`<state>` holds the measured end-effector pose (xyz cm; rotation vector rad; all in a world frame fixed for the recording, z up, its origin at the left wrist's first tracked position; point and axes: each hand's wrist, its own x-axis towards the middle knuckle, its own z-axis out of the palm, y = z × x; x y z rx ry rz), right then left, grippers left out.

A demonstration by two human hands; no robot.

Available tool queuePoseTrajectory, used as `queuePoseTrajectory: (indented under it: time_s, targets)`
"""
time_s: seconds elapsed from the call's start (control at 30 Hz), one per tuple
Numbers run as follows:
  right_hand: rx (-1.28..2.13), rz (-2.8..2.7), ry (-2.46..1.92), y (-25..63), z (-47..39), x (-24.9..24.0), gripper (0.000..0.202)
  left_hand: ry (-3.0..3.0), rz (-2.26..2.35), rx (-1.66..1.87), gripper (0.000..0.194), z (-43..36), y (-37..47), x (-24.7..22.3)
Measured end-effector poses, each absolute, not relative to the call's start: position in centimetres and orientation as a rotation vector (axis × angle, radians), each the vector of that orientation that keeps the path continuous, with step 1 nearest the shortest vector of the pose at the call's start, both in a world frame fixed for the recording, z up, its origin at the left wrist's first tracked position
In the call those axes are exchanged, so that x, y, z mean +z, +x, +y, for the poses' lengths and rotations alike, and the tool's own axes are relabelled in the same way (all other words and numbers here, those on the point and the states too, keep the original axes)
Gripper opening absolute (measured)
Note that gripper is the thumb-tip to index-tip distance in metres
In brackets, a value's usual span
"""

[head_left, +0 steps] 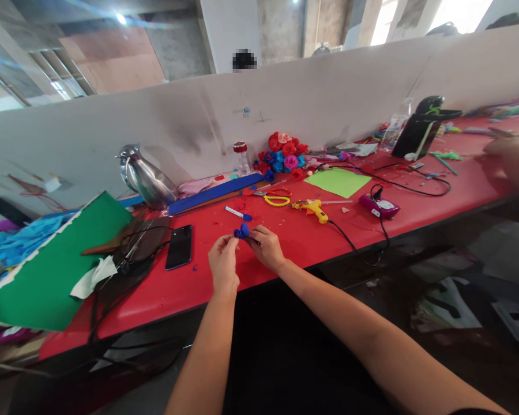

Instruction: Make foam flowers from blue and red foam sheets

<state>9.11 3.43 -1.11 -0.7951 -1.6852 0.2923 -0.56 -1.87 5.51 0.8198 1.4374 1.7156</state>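
Note:
A small dark-blue paper flower (242, 231) is pinched between my two hands above the red table. My left hand (224, 259) grips its left side with closed fingertips. On the other side my right hand (266, 245) closes round its base; the fingers hide whatever stem is there. Just beyond the flower lie a white marker-like stick (234, 212) and a blue paper piece (247, 217). Yellow-handled scissors (277, 200) and a yellow glue gun (315, 210) rest to the right of them.
A phone (179, 246), green sheet (64, 265) and steel jug (147, 176) stand left. Behind are a blue paper strip (216, 194) and a bunch of paper roses (284, 154). Right are a light-green sheet (338, 181), a purple power socket (379, 206) with cables and another person's hand (512, 151).

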Motion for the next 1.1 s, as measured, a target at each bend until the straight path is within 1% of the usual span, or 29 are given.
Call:
queuePoseTrajectory:
  time_s: [0.2,0.4,0.5,0.63,0.73,0.9,1.1]
  targets:
    - [0.348,-1.668,-0.758,9.1,3.3,-0.9,0.023,0.908,1.392,1.718,0.014,-1.5,-1.1,5.7]
    - [0.386,-1.652,-0.656,9.3,3.5,-0.7,0.021,0.831,1.352,1.586,0.014,-1.7,-1.5,5.8]
    - [0.396,-1.648,-0.635,9.3,3.5,-0.6,0.02,0.94,1.35,1.627,0.015,-1.8,-1.4,6.1]
    - [0.421,-1.635,-0.621,9.2,3.5,-0.5,0.02,1.065,1.38,1.656,0.011,-1.8,-1.3,6.4]
    - [0.459,-1.628,-0.631,9.3,3.5,-0.4,0.021,0.99,1.372,1.631,0.01,-1.7,-1.4,6.3]
    - [0.576,-1.589,-0.626,9.7,3.5,0.0,0.025,0.909,1.332,1.628,0.013,-1.8,-1.8,6.1]
    - [0.771,-1.479,-0.652,9.8,4.0,-0.2,0.025,1.167,1.45,1.682,0.019,-1.9,-1.9,6.2]
